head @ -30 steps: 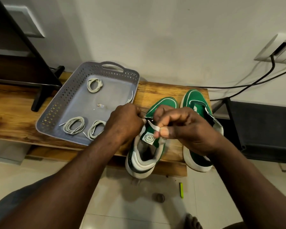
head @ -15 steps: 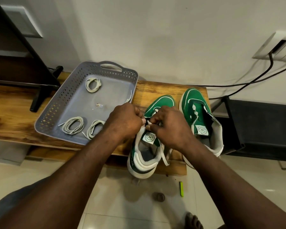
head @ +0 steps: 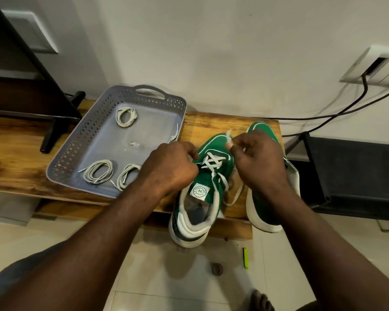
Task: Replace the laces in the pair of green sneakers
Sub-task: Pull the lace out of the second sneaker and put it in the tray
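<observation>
One sneaker (head: 200, 194), both grips: our left hand (head: 173, 167) clutches its side, likely steadying it; our right hand (head: 257, 163) pinches the lace (head: 212, 163) tip opposite, likely drawing slack.

A grey perforated tray (head: 61, 158) sits on the wooden bench (head: 14, 158) before me. Black cables (head: 365, 86) leave a wall socket (head: 373, 63), and a yellow-green stick (head: 245, 258) lies on the floor.
</observation>
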Action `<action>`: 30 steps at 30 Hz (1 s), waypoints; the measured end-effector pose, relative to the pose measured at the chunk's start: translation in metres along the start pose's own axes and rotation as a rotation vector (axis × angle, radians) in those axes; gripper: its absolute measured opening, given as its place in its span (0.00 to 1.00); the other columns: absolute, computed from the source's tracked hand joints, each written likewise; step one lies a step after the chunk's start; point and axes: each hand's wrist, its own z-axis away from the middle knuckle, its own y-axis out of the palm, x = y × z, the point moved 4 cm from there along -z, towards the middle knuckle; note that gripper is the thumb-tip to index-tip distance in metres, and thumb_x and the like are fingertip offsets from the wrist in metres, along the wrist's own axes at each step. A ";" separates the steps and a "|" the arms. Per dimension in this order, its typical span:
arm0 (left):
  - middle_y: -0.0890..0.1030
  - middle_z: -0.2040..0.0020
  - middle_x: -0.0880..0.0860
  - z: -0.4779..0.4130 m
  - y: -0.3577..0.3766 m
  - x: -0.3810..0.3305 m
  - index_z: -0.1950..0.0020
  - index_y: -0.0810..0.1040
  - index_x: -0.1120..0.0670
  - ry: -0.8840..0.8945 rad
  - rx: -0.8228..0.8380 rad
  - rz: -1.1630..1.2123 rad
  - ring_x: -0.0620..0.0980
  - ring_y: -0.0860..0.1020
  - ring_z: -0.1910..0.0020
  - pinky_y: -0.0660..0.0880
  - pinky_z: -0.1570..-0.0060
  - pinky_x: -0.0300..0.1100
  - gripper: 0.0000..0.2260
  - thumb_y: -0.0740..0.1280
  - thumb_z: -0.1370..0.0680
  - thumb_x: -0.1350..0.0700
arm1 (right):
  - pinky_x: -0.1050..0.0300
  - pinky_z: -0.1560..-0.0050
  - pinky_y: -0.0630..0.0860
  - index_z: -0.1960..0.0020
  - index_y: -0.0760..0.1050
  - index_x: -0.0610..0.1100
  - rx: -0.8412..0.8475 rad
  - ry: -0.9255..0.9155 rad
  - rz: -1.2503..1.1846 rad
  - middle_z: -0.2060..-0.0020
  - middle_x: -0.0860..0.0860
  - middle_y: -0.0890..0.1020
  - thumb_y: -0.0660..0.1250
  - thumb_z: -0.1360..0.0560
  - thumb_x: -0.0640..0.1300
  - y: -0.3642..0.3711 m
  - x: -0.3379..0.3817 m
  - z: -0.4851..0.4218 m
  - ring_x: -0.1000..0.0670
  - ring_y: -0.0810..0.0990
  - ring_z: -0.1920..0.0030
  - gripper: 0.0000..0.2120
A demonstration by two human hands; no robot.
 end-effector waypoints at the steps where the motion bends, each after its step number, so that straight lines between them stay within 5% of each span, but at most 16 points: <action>1: 0.85 0.44 0.48 0.001 0.000 -0.002 0.42 0.82 0.39 0.027 -0.010 -0.043 0.49 0.81 0.53 0.80 0.53 0.45 0.13 0.73 0.25 0.50 | 0.54 0.51 0.77 0.42 0.84 0.49 -0.053 0.006 0.074 0.47 0.51 0.80 0.73 0.21 0.49 -0.002 0.000 -0.002 0.49 0.80 0.48 0.09; 4: 0.82 0.44 0.47 0.004 0.005 -0.009 0.37 0.81 0.36 0.152 0.002 -0.130 0.49 0.80 0.50 0.80 0.52 0.47 0.17 0.71 0.25 0.51 | 0.51 0.43 0.77 0.29 0.75 0.50 -0.089 -0.028 0.202 0.38 0.48 0.76 0.74 0.23 0.52 -0.001 0.005 0.004 0.47 0.76 0.37 0.24; 9: 0.71 0.40 0.48 0.005 0.022 -0.011 0.32 0.76 0.37 0.289 0.117 -0.251 0.51 0.74 0.41 0.80 0.46 0.54 0.20 0.71 0.21 0.55 | 0.53 0.60 0.78 0.32 0.71 0.52 0.176 -0.105 0.141 0.65 0.55 0.82 0.74 0.25 0.56 0.006 0.021 0.017 0.52 0.82 0.61 0.25; 13: 0.71 0.38 0.49 0.004 0.024 -0.010 0.30 0.74 0.40 0.295 0.119 -0.278 0.52 0.76 0.43 0.80 0.48 0.55 0.21 0.71 0.21 0.57 | 0.54 0.61 0.72 0.32 0.64 0.52 0.439 -0.176 0.299 0.62 0.56 0.77 0.74 0.28 0.53 0.025 0.028 0.038 0.48 0.79 0.57 0.30; 21: 0.69 0.34 0.53 0.000 0.028 -0.010 0.29 0.75 0.42 0.196 0.154 -0.255 0.55 0.77 0.40 0.79 0.42 0.51 0.22 0.70 0.20 0.58 | 0.57 0.62 0.69 0.33 0.67 0.47 0.209 -0.110 0.317 0.64 0.53 0.74 0.70 0.25 0.43 0.030 0.023 0.034 0.47 0.74 0.64 0.23; 24: 0.70 0.36 0.54 0.000 0.024 -0.012 0.33 0.77 0.47 0.170 0.145 -0.231 0.56 0.77 0.41 0.77 0.43 0.50 0.20 0.71 0.23 0.62 | 0.57 0.63 0.69 0.34 0.69 0.48 0.179 -0.106 0.308 0.66 0.52 0.75 0.68 0.23 0.42 0.031 0.023 0.033 0.47 0.75 0.65 0.19; 28: 0.72 0.47 0.50 0.000 0.016 -0.009 0.57 0.74 0.46 0.108 0.134 -0.076 0.52 0.75 0.50 0.70 0.58 0.43 0.14 0.75 0.28 0.63 | 0.57 0.62 0.68 0.35 0.71 0.48 0.153 0.001 0.282 0.63 0.51 0.76 0.68 0.23 0.42 0.030 0.013 0.029 0.45 0.77 0.62 0.18; 30: 0.72 0.49 0.50 0.000 0.016 -0.009 0.61 0.73 0.47 0.070 0.121 -0.016 0.51 0.75 0.52 0.68 0.61 0.41 0.14 0.76 0.29 0.61 | 0.57 0.61 0.68 0.35 0.73 0.48 0.160 0.038 0.266 0.64 0.52 0.74 0.69 0.23 0.42 0.028 0.009 0.026 0.46 0.74 0.62 0.17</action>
